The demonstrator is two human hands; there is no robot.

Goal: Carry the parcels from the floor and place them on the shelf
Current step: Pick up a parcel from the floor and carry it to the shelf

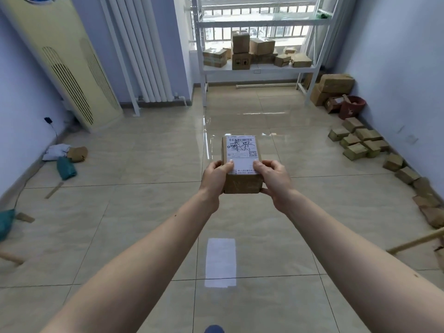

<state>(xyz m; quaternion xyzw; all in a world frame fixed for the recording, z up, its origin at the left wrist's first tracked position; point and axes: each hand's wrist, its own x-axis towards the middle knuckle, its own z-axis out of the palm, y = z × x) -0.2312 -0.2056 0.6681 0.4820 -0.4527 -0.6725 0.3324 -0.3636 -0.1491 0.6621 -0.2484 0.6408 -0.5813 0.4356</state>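
I hold a small brown cardboard parcel [241,162] with a white shipping label on top, out in front of me above the tiled floor. My left hand [214,181] grips its left side and my right hand [275,182] grips its right side, thumbs on the label. Straight ahead by the window stands a white metal shelf [259,68]; its lower board carries several cardboard parcels [254,51], while the upper board looks bare. Several small parcels [358,141] lie on the floor along the right wall.
Bigger boxes [332,88] and a red bucket [352,108] sit at the shelf's right foot. A tall cream air conditioner [64,66] and a white radiator [144,49] stand at the left. Bags and scraps [66,157] lie by the left wall. A wooden stick [415,241] lies at the right.
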